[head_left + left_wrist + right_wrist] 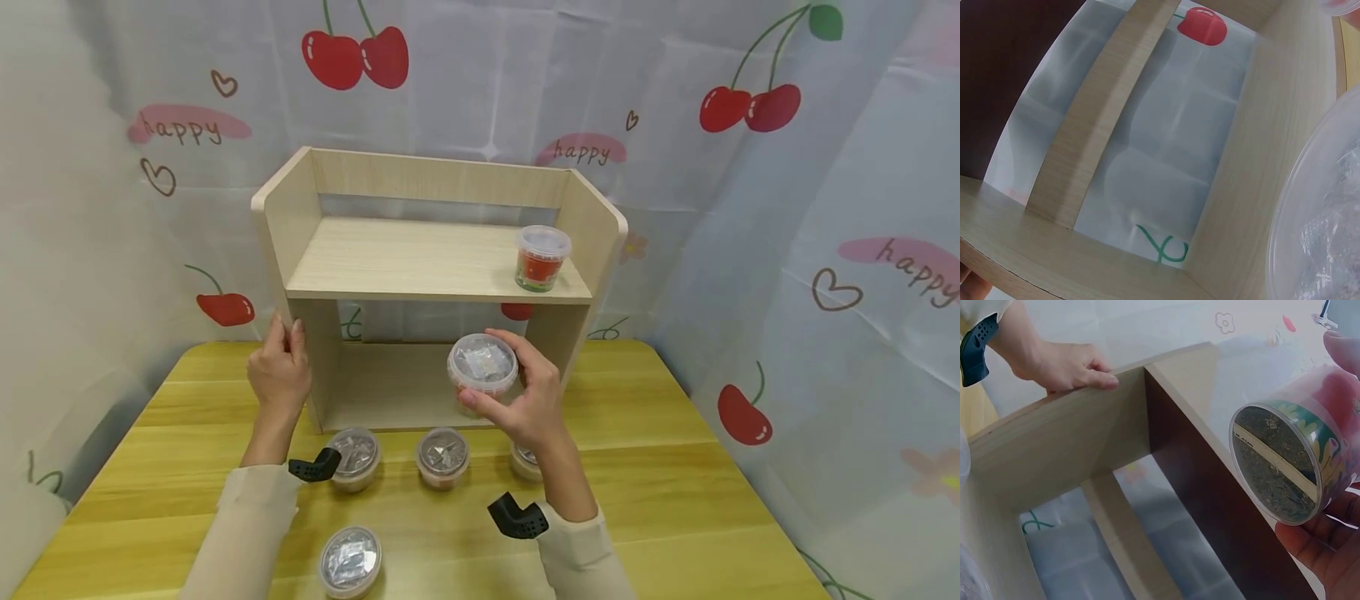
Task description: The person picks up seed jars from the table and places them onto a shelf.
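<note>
My right hand (534, 398) holds a round lidded plastic cup (483, 360) between thumb and fingers, in front of the shelf's lower opening. From the right wrist view, the cup's clear base (1275, 464) shows dark contents and a pale strip, with a colourful wrap round its side. At the pale wooden two-tier shelf (420, 254), my left hand (280, 371) grips the front edge of the left side panel (1085, 419). Another lidded cup (542, 260), with a red and green wrap, stands at the right end of the upper board.
Several lidded cups rest on the yellow wood-grain table (675, 467) before the shelf: one at left (355, 458), one in the middle (442, 457), one partly behind my right wrist (527, 463), one nearer me (350, 562). A cherry-print curtain (465, 92) hangs behind.
</note>
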A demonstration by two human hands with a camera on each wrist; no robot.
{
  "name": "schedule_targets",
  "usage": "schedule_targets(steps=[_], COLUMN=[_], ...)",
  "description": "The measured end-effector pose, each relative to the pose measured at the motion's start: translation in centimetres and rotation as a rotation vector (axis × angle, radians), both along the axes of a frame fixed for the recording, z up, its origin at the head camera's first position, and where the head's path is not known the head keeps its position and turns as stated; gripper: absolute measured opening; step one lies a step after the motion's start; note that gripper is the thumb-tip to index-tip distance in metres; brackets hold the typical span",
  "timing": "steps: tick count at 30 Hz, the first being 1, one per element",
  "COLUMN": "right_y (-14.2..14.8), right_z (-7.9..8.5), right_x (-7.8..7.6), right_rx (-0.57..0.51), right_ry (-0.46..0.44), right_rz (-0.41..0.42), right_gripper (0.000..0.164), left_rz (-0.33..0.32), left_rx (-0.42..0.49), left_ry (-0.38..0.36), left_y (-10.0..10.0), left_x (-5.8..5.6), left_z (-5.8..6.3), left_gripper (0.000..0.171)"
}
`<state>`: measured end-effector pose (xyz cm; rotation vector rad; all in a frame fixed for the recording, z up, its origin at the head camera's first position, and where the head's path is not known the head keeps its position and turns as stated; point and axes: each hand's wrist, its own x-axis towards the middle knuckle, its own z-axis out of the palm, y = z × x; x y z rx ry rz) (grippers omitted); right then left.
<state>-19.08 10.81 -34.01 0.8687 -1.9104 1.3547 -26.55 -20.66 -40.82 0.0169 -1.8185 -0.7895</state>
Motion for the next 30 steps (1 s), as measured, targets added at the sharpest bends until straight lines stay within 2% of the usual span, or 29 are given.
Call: schedule_targets(steps=[12,23,30], right_y=[-0.1,-0.2,-0.4], right_z=[1.1,2.6,3.6], right_x=[-0.8,-1.8,-1.8], right_rx=[0.011,0.02,0.025], right_ry=[-0.029,-0.081,-0.122], right_rz=[-0.088,-0.092,-0.14], right_gripper=[0.08,0.081,0.079], left_rz=[-0.015,-0.019,-0.024], left_rx=[-0.018,-0.017,-0.014], left_ry=[0.025,0.026,0.016], left_y=[-0.1,-0.2,-0.1], left_x=[-0.1,0.0,0.1], left_z=[0.0,-0.2,-0.1], left_gripper=[0.024,0.027,0.028])
